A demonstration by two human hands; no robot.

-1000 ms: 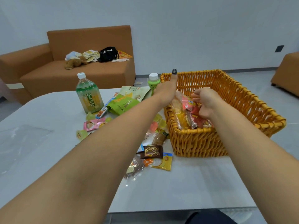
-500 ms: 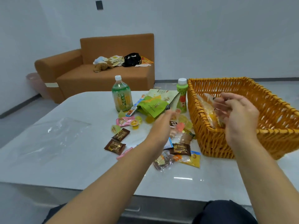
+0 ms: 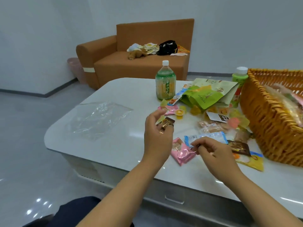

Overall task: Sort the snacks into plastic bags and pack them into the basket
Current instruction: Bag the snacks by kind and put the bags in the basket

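two brown packets (image 3: pixel 165 125) clutched in left hand (image 3: pixel 156 136), right hand (image 3: pixel 213 153) pinching pink packet (image 3: pixel 182 152), labels unreadable

The bench (image 3: pixel 114 145) is seen in glossy white, the woven basket (image 3: pixel 268 128) in golden orange. A brown wrapper with gold print (image 3: pixel 166 124) is shown beside a pink packet (image 3: pixel 182 152). A green-and-yellow label is carried by the clear bottle (image 3: pixel 165 84), white-capped. Lime green is shown on the large pouch (image 3: pixel 203 99), yellow on the jelly cups (image 3: pixel 179 113). The plastic bag (image 3: pixel 98 118) is transparent, the sofa (image 3: pixel 139 51) rust orange
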